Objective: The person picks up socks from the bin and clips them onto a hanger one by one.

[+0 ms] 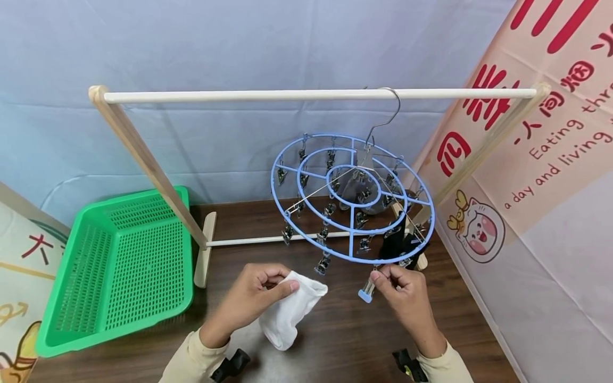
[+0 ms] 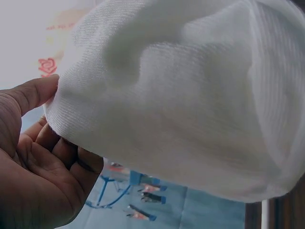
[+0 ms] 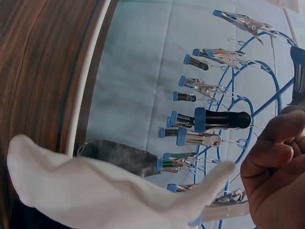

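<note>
Between thumb and fingers, my left hand (image 1: 249, 295) holds a white sock (image 1: 289, 314) by its upper edge. The sock hangs down below the hand and fills much of the left wrist view. My right hand (image 1: 409, 295) pinches a metal clothes clip (image 1: 367, 291) with a blue tip, at the near rim of a round blue clip hanger (image 1: 351, 246). In the right wrist view, the fingers (image 3: 271, 155) are curled at the clip (image 3: 299, 71), which is partly cut off by the frame. The sock's lower part lies to the left of that hand.
The hanger's metal hook (image 1: 397, 106) hangs on a white rail (image 1: 239, 96) with wooden legs. Several other clips dangle from the rings. Dark socks (image 1: 394, 242) and a grey sock (image 3: 119, 157) hang there too. A green basket (image 1: 110, 330) stands at the left.
</note>
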Demonstrator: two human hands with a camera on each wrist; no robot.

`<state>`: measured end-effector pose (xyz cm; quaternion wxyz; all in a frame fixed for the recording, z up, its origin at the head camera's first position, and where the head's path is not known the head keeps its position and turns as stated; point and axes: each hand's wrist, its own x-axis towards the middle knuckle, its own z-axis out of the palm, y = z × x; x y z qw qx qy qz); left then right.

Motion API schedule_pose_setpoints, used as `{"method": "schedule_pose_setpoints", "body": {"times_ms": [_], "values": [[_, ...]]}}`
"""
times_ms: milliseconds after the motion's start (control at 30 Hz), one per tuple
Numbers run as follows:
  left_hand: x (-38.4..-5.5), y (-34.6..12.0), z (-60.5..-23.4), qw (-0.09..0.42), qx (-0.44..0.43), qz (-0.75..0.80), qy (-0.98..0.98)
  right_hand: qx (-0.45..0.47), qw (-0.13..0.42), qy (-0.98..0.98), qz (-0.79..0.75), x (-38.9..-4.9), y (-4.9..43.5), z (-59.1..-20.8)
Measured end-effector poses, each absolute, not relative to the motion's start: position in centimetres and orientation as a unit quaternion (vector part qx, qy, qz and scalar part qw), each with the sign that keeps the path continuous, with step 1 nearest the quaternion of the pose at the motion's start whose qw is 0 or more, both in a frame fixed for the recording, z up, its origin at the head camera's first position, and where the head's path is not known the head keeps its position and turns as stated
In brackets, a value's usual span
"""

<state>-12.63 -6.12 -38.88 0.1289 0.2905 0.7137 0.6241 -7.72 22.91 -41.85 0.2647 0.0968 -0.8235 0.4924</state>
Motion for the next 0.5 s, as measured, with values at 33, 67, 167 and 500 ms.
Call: {"method": "schedule_pose_setpoints", "body": {"times_ms": [33, 67, 167, 500], "values": [[-12.6, -5.9, -39.0, 0.131, 0.292, 0.624, 0.713, 0.095, 0.264, -0.822, 0.496, -7.7, 22.9, -41.9], [-12.6, -5.6, -39.1, 0.133, 0.293, 0.625, 0.711, 0.092, 0.262, -0.820, 0.500, -7.7, 22.9, -41.9], [-12.5, -5.1, -39.3, 0.141, 0.297, 0.627, 0.707, 0.093, 0.258, -0.816, 0.509, -7.8, 22.8, -41.9], [-12.6, -3.5, -39.5, 0.143, 0.294, 0.635, 0.700, 0.089, 0.270, -0.810, 0.512, -7.8, 22.1, -41.5]]}}
